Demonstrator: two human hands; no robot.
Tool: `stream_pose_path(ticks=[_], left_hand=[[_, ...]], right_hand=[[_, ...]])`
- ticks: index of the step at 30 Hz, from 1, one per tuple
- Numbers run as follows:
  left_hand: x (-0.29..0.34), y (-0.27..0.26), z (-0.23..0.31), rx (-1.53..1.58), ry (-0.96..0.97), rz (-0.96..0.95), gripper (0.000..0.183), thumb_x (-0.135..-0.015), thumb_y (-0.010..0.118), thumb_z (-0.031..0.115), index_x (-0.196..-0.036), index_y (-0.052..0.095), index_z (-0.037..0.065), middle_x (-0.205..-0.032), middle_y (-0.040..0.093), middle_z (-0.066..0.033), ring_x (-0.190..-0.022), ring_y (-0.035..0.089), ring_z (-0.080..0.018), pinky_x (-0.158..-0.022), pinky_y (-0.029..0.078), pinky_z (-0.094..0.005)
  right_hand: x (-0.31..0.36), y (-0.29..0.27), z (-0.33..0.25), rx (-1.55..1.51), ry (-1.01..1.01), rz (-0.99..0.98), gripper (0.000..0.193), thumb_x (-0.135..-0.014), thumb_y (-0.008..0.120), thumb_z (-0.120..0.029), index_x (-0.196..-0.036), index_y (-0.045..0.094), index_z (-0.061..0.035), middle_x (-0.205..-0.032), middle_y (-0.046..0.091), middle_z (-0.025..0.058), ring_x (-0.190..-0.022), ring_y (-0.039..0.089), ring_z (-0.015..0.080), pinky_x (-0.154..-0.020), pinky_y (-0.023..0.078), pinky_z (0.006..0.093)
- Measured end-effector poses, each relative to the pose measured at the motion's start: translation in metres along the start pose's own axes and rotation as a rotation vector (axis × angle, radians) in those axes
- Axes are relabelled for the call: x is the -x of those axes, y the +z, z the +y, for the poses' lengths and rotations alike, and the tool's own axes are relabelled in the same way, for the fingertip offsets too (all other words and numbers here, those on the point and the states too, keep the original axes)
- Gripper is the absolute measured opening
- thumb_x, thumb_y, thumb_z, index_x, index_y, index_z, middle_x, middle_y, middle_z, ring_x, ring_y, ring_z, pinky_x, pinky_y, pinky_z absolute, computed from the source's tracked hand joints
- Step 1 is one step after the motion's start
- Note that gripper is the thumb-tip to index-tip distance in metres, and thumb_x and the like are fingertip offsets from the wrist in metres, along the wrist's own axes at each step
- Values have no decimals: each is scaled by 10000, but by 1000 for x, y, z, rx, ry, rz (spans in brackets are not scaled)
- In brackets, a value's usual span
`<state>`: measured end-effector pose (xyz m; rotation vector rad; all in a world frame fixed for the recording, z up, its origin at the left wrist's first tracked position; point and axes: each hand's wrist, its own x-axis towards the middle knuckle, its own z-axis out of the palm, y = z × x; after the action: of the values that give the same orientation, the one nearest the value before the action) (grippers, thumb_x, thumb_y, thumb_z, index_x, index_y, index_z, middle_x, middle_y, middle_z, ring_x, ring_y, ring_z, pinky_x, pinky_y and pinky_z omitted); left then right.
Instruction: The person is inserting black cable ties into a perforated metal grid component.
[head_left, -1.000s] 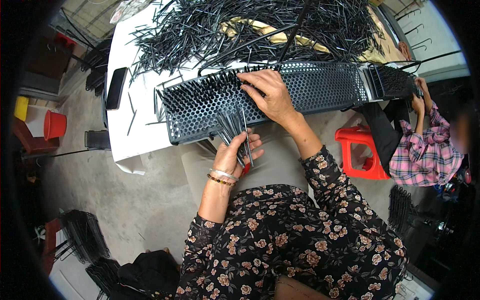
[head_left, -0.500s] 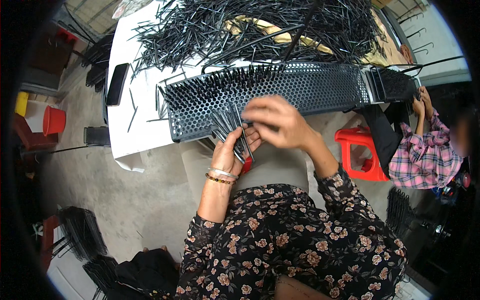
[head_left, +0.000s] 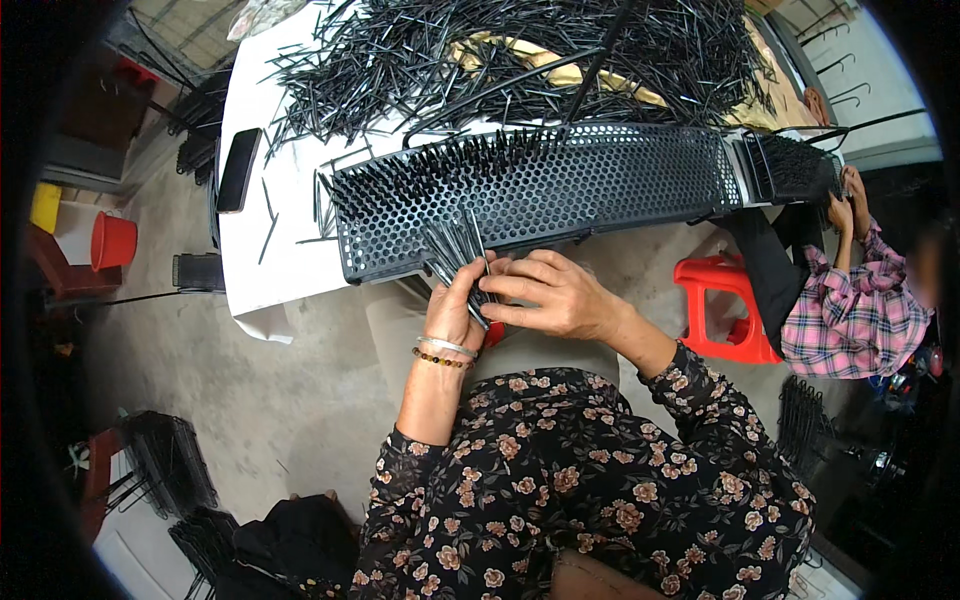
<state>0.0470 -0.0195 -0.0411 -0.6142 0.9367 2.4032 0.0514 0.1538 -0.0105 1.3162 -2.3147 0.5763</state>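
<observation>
My left hand point(head_left: 452, 312) is closed around a fanned bunch of thin black sticks point(head_left: 447, 243), their far ends spread toward the perforated tray. My right hand point(head_left: 562, 297) has come up against that bunch from the right, its bent fingers pinching at the sticks beside my left fingers. Just beyond both hands lies a long black perforated tray point(head_left: 620, 180). Rows of short black sticks point(head_left: 440, 165) stand upright in the holes along its left and far part; holes to the right have none in them.
A big heap of loose black sticks point(head_left: 370, 75) covers the far table. A phone point(head_left: 238, 170) lies at the table's left. Rightward are a red stool point(head_left: 715, 300) and a co-worker in a plaid shirt point(head_left: 850, 315), hands at another rack point(head_left: 795, 168). A red bucket point(head_left: 114, 241) stands far left.
My right hand has moved down and toward me, from above the bunch to its side, with the fingers closing in on the sticks. My left hand stays nearly where it was.
</observation>
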Motion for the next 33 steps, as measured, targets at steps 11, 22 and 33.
stream_pose_path(ticks=[11,22,33], left_hand=[[13,15,7,-176,-25,-96,243,-896,543,145,-1056,564,-37,-896,648,-142,-767,659,-213,-652,590,-335],[8,9,3,-112,-15,-19,268,-907,541,157,-1096,524,-32,-905,638,-146,-771,657,-222,-657,590,-344],[6,5,1,-138,-1,47,231,-904,568,179,-1001,584,-30,-851,654,-123,-678,633,-149,-584,574,-273]], right_hand=[[-26,12,22,-1025,1148,214,323,-816,669,-139,-1046,600,77,-789,659,94,-683,614,104,-596,490,230],[-59,17,49,-717,741,627,383,-811,638,-31,-1181,545,3,-833,664,82,-687,603,89,-602,494,226],[-81,52,73,-286,409,555,303,-774,667,-57,-1072,620,-81,-790,659,62,-708,599,215,-686,415,329]])
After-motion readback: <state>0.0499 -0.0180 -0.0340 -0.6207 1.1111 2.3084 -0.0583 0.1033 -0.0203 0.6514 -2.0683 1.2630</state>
